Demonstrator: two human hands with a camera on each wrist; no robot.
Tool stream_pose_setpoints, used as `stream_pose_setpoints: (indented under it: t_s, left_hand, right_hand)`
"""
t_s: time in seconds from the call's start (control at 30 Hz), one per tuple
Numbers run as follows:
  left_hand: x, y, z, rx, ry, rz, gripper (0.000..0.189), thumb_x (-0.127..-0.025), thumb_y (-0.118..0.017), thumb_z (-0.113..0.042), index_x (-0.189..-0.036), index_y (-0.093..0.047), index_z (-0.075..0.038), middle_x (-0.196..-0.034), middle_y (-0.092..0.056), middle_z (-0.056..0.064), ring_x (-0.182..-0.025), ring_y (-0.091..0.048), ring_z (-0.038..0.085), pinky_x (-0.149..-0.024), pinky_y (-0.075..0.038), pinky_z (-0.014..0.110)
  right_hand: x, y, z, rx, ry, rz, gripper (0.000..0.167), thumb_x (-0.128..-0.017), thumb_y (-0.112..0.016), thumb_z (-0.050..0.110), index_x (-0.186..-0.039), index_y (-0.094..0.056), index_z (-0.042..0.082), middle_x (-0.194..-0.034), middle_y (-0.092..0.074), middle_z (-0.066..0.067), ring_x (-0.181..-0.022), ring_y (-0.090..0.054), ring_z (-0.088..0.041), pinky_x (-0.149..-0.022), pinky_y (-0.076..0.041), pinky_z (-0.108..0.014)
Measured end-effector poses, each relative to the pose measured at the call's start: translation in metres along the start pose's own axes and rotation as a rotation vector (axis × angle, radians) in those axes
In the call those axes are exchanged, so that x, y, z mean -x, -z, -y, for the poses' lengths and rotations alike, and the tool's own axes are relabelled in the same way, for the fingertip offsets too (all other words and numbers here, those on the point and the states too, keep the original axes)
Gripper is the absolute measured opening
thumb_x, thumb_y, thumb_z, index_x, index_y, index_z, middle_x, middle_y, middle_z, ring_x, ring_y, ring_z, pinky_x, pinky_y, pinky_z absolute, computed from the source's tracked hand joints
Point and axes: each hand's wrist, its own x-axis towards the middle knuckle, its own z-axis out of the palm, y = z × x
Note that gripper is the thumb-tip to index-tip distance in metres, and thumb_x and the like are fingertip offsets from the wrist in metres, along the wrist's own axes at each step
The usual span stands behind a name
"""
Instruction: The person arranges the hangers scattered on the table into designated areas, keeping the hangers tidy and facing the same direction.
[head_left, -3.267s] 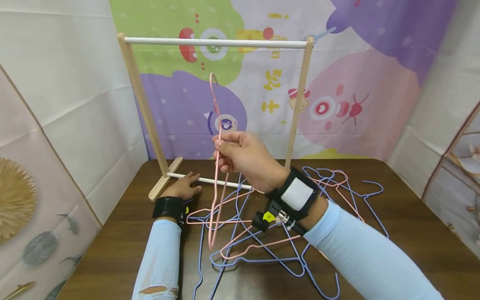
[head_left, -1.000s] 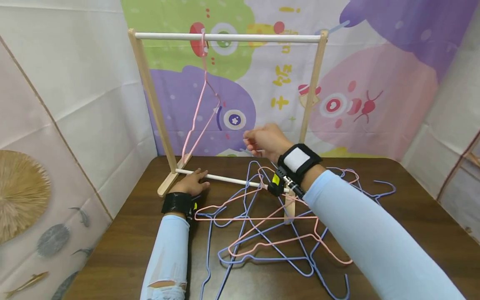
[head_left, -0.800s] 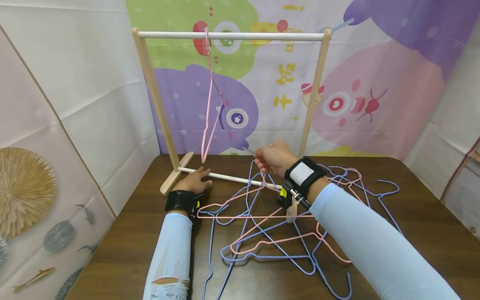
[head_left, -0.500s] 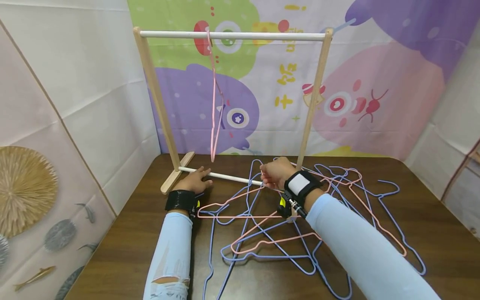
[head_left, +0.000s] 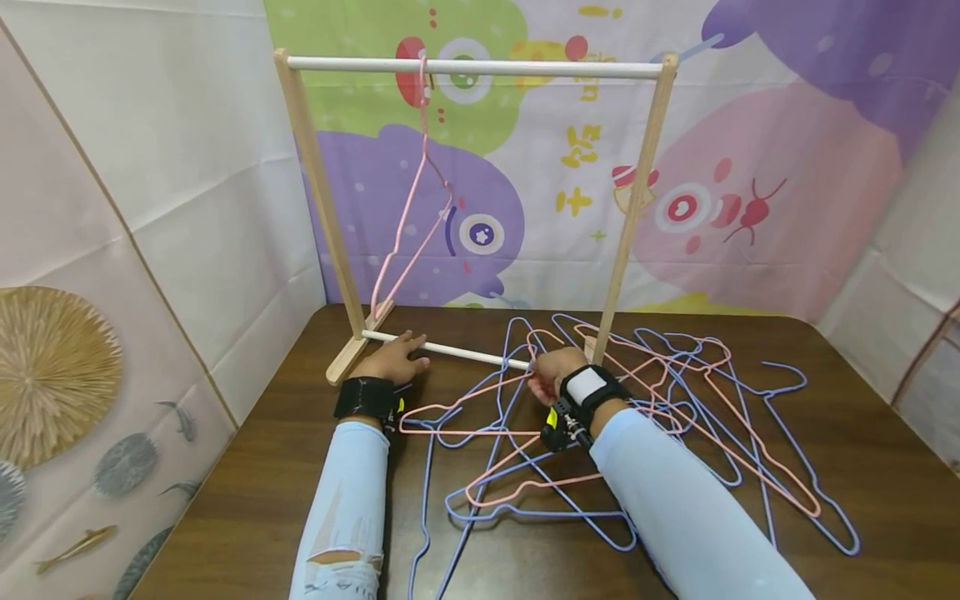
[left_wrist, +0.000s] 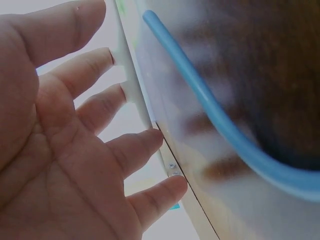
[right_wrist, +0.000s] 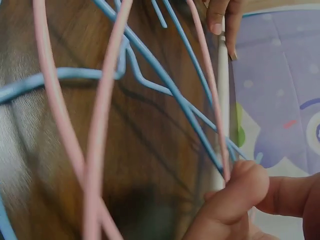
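Note:
My right hand [head_left: 557, 371] is low over the pile, thumb and finger pinching a pink hanger [right_wrist: 215, 100] near its neck. The hook of that hanger stands up just beyond the fingers in the head view. Spread and fairly straight, the fingers of my left hand [head_left: 390, 358] rest on the rack's white lower bar [head_left: 465, 354]. A second pink hanger [head_left: 408, 204] hangs by its hook from the white upper bar [head_left: 525, 68], left of centre, turned nearly edge-on. Under my right hand and forearm lie tangled pink and blue hangers, partly hidden.
The rack has two wooden posts [head_left: 636, 192], with a wooden foot [head_left: 348, 360] showing at left. More hangers overlap at the right, including a blue hanger [head_left: 787, 421]. A cartoon curtain [head_left: 585, 275] hangs behind the brown table [head_left: 247, 500].
My right hand has put the raised pink hanger on the upper bar and let go, then come down to pinch another pink hanger. The hung one swings. My left hand stays on the lower bar.

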Motion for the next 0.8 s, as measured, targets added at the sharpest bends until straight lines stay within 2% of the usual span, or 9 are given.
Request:
stream_pose_setpoints:
  t_s: [0.03,0.2,0.3,0.43,0.53,0.6,0.67,0.77,0.8]
  left_hand:
    - [0.0,0.0,0.0,-0.001,0.0,0.001,0.061,-0.107,-0.052,-0.026,-0.16,-0.031,-0.003,-0.166,-0.017,0.027,-0.15,-0.022,0.049,-0.122,-0.023,0.058]
    - [0.0,-0.001,0.001,-0.003,0.003,0.004,0.061,-0.107,-0.052,-0.026,-0.16,-0.031,-0.003,-0.166,-0.017,0.028,-0.151,-0.019,0.05,-0.121,-0.022,0.06]
    - [0.0,0.0,0.0,0.009,0.004,0.002,0.061,-0.107,-0.052,-0.025,-0.16,-0.031,-0.004,-0.167,-0.017,0.027,-0.151,-0.018,0.05,-0.122,-0.021,0.06]
    - [-0.001,0.0,0.0,0.0,0.002,-0.002,0.061,-0.107,-0.052,-0.025,-0.16,-0.031,-0.003,-0.166,-0.017,0.028,-0.15,-0.021,0.049,-0.122,-0.022,0.059]
    - [-0.001,0.0,-0.001,-0.015,-0.006,-0.01,0.061,-0.106,-0.052,-0.025,-0.159,-0.032,-0.002,-0.166,-0.019,0.028,-0.15,-0.023,0.049,-0.122,-0.023,0.058]
    - [-0.001,0.0,-0.001,-0.017,-0.01,-0.017,0.061,-0.106,-0.052,-0.025,-0.159,-0.032,-0.001,-0.165,-0.02,0.029,-0.15,-0.024,0.05,-0.121,-0.023,0.058]
    - [-0.001,0.0,-0.001,-0.013,-0.006,-0.015,0.061,-0.106,-0.052,-0.025,-0.159,-0.032,-0.002,-0.166,-0.019,0.028,-0.15,-0.022,0.05,-0.122,-0.023,0.058]
    - [0.001,0.0,-0.002,-0.003,0.0,-0.002,0.062,-0.106,-0.052,-0.025,-0.16,-0.031,-0.002,-0.166,-0.017,0.029,-0.151,-0.019,0.051,-0.122,-0.022,0.06]
    - [0.001,0.0,-0.002,-0.001,0.0,0.003,0.062,-0.106,-0.053,-0.025,-0.16,-0.031,-0.002,-0.166,-0.017,0.029,-0.15,-0.017,0.052,-0.121,-0.021,0.061]
  right_hand:
    - [-0.002,-0.001,-0.002,-0.011,-0.004,-0.006,0.019,-0.098,-0.053,-0.003,-0.08,-0.055,0.0,-0.05,-0.053,-0.003,-0.037,-0.049,-0.009,-0.039,-0.043,-0.019]
    - [-0.065,-0.004,-0.03,-0.135,-0.039,0.041,0.021,-0.092,-0.053,-0.008,-0.073,-0.055,0.0,-0.05,-0.055,-0.005,-0.039,-0.051,-0.01,-0.04,-0.045,-0.021]
    - [-0.123,-0.002,-0.052,-0.196,-0.045,0.108,0.018,-0.095,-0.053,-0.004,-0.078,-0.055,0.002,-0.054,-0.056,-0.003,-0.042,-0.052,-0.01,-0.044,-0.046,-0.021]
    - [-0.189,0.009,-0.075,-0.312,-0.066,0.268,0.025,-0.102,-0.045,0.006,-0.079,-0.056,0.005,-0.057,-0.061,-0.002,-0.044,-0.058,-0.009,-0.047,-0.049,-0.022]
    - [-0.184,0.009,-0.071,-0.365,-0.077,0.254,0.028,-0.1,-0.044,0.005,-0.075,-0.056,0.006,-0.055,-0.06,-0.002,-0.043,-0.058,-0.009,-0.046,-0.049,-0.022]
    - [-0.156,0.005,-0.06,-0.37,-0.069,0.174,0.026,-0.096,-0.046,-0.001,-0.071,-0.054,0.005,-0.054,-0.055,-0.002,-0.043,-0.053,-0.009,-0.046,-0.046,-0.022]
    - [-0.114,0.0,-0.045,-0.369,-0.062,0.082,0.026,-0.091,-0.048,-0.006,-0.067,-0.051,0.005,-0.053,-0.05,-0.001,-0.042,-0.047,-0.009,-0.045,-0.043,-0.021]
    - [-0.065,-0.005,-0.032,-0.407,-0.049,0.007,0.027,-0.088,-0.047,-0.008,-0.067,-0.049,0.007,-0.054,-0.045,0.001,-0.043,-0.042,-0.007,-0.044,-0.04,-0.018]
    - [-0.063,-0.004,-0.033,-0.436,-0.037,0.028,0.026,-0.087,-0.047,-0.009,-0.066,-0.049,0.007,-0.053,-0.045,0.001,-0.042,-0.042,-0.006,-0.042,-0.039,-0.017]
